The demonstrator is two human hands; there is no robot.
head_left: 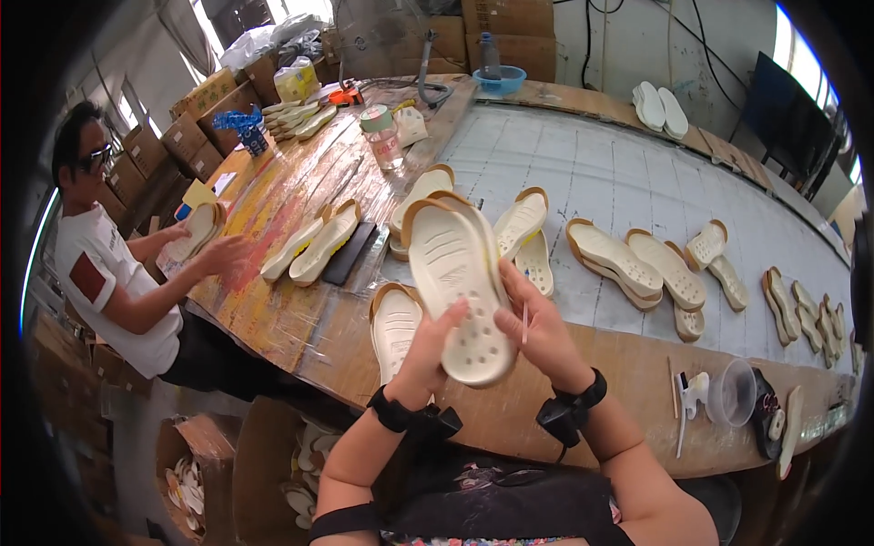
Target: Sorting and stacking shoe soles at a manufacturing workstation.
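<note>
Before me I hold a pair of cream shoe soles, stacked together, with tan heel rims and round holes toward the lower end. My left hand grips their lower left edge, its thumb lying across the top face. On the other edge, my right hand is closed, with a thin pale stick showing by its fingers. Another sole lies on the table beside my left hand, partly hidden. Just beyond the held pair, more cream soles rest on the table.
More soles lie in groups to the right. A clear plastic tub and a white brush-like tool sit near the front edge. A co-worker holds soles at the left. Boxes of soles stand below; a bottle stands farther back.
</note>
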